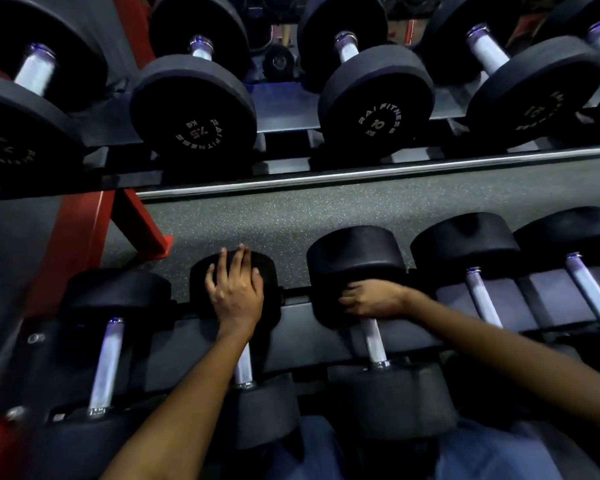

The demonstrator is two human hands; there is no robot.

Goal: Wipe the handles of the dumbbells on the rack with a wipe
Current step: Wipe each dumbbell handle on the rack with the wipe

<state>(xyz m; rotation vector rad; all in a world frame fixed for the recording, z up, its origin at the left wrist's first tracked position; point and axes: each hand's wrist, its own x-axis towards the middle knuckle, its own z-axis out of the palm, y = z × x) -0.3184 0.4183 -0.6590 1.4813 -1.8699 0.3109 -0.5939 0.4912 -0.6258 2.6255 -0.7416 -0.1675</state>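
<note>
Black rubber heads flank each bare knurled metal handle, and that explains your hands; your left hand (234, 294) lies with fingers spread and straight on the far head of one lower dumbbell (236, 289), seemingly to brace you, while your right hand (373, 299) curls round the far end of the next handle (374, 341) (right against the head). No wipe shows, so I cannot tell whether your fingers clamp one; the rack (302, 183) cradles each weight in angled saddles, with grey speckled flooring (291, 216) beneath.
</note>
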